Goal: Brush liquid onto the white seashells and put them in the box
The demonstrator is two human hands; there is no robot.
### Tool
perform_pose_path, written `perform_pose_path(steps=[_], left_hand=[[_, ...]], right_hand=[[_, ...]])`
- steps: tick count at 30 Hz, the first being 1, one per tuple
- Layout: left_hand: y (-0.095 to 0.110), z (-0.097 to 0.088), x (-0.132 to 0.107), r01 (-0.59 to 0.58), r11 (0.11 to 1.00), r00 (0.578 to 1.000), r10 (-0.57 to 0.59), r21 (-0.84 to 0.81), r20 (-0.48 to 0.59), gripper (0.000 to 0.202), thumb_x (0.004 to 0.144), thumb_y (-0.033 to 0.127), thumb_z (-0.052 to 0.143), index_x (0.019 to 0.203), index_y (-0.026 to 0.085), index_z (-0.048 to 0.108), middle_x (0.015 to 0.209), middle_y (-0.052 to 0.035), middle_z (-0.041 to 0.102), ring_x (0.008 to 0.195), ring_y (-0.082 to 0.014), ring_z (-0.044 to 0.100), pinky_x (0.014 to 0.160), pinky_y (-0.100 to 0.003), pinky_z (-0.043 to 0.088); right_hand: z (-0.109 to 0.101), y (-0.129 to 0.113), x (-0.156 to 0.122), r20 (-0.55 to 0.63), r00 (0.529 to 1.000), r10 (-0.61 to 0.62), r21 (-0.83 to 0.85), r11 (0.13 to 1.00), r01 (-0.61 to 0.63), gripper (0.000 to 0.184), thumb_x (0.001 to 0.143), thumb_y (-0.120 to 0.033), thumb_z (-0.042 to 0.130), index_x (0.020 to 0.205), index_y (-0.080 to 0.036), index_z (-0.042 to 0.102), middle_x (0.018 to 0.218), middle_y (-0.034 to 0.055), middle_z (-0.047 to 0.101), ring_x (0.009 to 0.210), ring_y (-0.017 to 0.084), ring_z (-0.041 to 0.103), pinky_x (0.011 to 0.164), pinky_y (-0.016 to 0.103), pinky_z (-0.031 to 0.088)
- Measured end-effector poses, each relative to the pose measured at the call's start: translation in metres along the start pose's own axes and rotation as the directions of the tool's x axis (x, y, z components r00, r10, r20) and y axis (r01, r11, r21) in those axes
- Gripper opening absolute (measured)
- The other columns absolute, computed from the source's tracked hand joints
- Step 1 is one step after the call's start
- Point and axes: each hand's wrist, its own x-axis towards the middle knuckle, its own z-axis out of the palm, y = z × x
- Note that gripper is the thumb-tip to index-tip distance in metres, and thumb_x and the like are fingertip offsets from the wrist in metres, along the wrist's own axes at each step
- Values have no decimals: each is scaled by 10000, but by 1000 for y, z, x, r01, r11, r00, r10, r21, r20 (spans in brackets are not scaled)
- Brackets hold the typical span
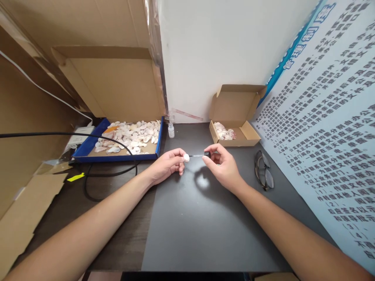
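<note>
Between thumb and fingers, my left hand [170, 164] pinches a small white seashell [186, 157] above the dark mat. My right hand [222, 166] is closed on the black cap [207, 154] of a thin brush applicator, whose stem [197, 156] points left. The brush tip reaches the shell's right side; whether it touches is too small to tell. Behind my left hand stands a small clear bottle with a white label [171, 131], its neck uncapped. A blue-edged cardboard box [117, 159] to the left holds many white and pinkish shells [137, 132].
A smaller open cardboard box [237, 143] with bagged shells [224, 132] stands at the back right. Folded glasses [264, 170] lie right of my right hand. Black cable [111, 174] loops across the left side, near a yellow tag [75, 177]. A printed poster [331, 128] borders the right.
</note>
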Motion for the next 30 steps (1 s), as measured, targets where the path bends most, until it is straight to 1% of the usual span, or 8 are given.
perform_pose_path(steps=[4, 7, 10, 15, 18, 22, 25, 30], left_hand=[[-1, -1, 0, 1, 1000, 1000, -1, -3, -2, 282, 754, 337, 745, 857, 155, 556, 655, 36, 533, 570, -72, 500, 554, -213, 467], [-1, -1, 1, 1, 1000, 1000, -1, 0, -1, 279, 754, 330, 747, 857, 154, 556, 636, 39, 530, 564, -72, 498, 553, -211, 466], [-2, -2, 1, 0, 1000, 1000, 0, -7, 6, 271, 761, 320, 745, 841, 151, 550, 632, 38, 538, 566, -74, 508, 556, -214, 473], [-3, -3, 1, -4, 1000, 1000, 4, -25, 9, 263, 774, 301, 743, 814, 147, 533, 632, 39, 541, 564, -72, 518, 556, -214, 483], [-3, -3, 1, -2, 1000, 1000, 2, -25, 5, 261, 778, 295, 742, 808, 147, 529, 621, 43, 532, 561, -70, 515, 555, -212, 486], [-3, -3, 1, -5, 999, 1000, 5, -32, 0, 263, 773, 291, 748, 806, 147, 531, 618, 43, 532, 559, -70, 517, 559, -214, 490], [-3, -3, 1, -3, 1000, 1000, 4, -29, 1, 265, 766, 292, 754, 802, 144, 537, 625, 41, 535, 559, -70, 519, 557, -215, 489], [-3, -4, 1, -1, 999, 1000, 1, -34, -1, 269, 758, 299, 764, 801, 141, 550, 622, 38, 545, 559, -72, 522, 554, -216, 488]], right_hand=[[0, 1, 0, 38, 999, 27, 69, 997, -29, 273, 815, -398, 655, 963, -197, 545, 666, -45, 443, 532, 86, 425, 515, 235, 343], [0, 1, 0, 36, 999, 9, 6, 1000, -9, 258, 805, -372, 675, 943, -188, 558, 661, -43, 454, 540, 83, 427, 531, 236, 353], [0, 1, 0, 67, 998, 7, 48, 999, -10, 258, 807, -378, 670, 937, -186, 556, 673, -42, 445, 561, 86, 432, 537, 232, 364], [1, -1, 0, 14, 1000, -7, -57, 998, 7, 258, 771, -357, 695, 900, -173, 567, 683, -44, 439, 549, 72, 418, 540, 231, 357], [1, -2, 0, 35, 999, 20, 46, 999, -21, 271, 781, -386, 672, 907, -178, 554, 669, -52, 400, 544, 77, 414, 523, 228, 353], [2, -1, -1, 12, 1000, 15, -9, 1000, -14, 260, 770, -365, 689, 897, -177, 561, 679, -48, 409, 551, 74, 420, 533, 229, 352], [2, 1, -1, 34, 999, 35, 59, 998, -37, 284, 786, -403, 674, 920, -184, 553, 692, -47, 405, 548, 78, 420, 517, 228, 349], [1, 3, 0, 9, 1000, 24, 40, 999, -24, 285, 784, -400, 685, 920, -185, 557, 699, -46, 406, 552, 77, 428, 520, 228, 355]])
